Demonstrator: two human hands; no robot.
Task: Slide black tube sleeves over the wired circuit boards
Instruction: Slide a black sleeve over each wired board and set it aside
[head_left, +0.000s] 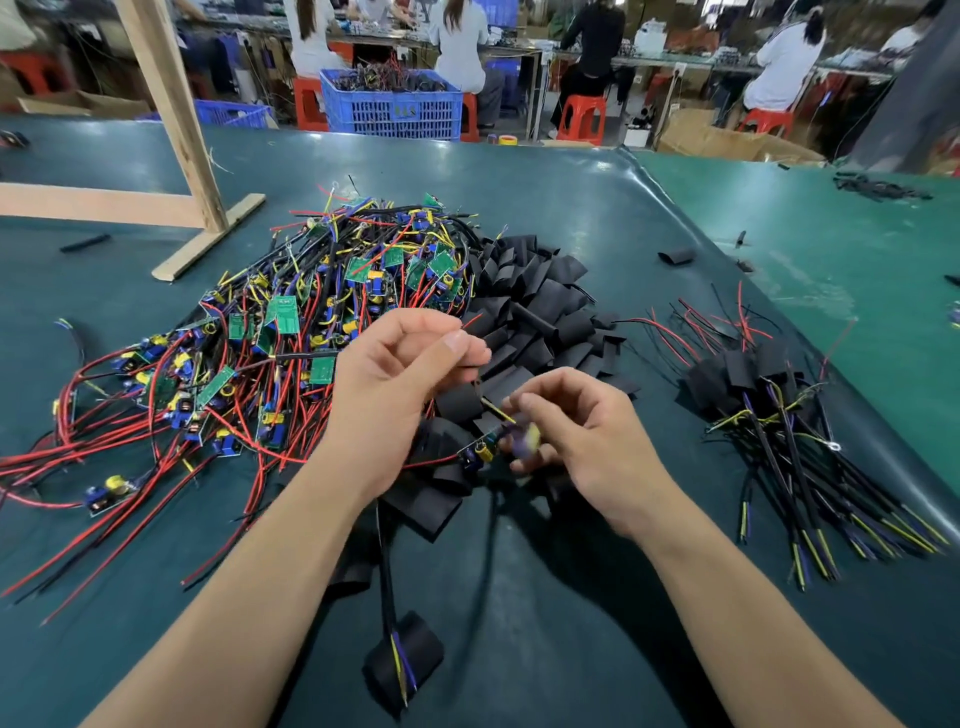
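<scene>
A heap of wired circuit boards (291, 332) with green boards and red, black and yellow leads lies left of centre. Beside it spreads a pile of flat black tube sleeves (540, 306). My left hand (400, 369) is raised over the piles and pinches a thin dark wire between thumb and forefinger. My right hand (566, 431) grips one small circuit board (485, 452) by its blurred end, its red lead trailing left. A sleeved board (405, 660) lies near the front edge, between my forearms. Sleeved boards (769, 395) are heaped at the right.
A wooden frame (182, 156) stands at the back left on the dark green mat (571, 623). A loose sleeve (677, 255) lies toward the back right. Blue crates (395, 104), red stools and seated people fill the background.
</scene>
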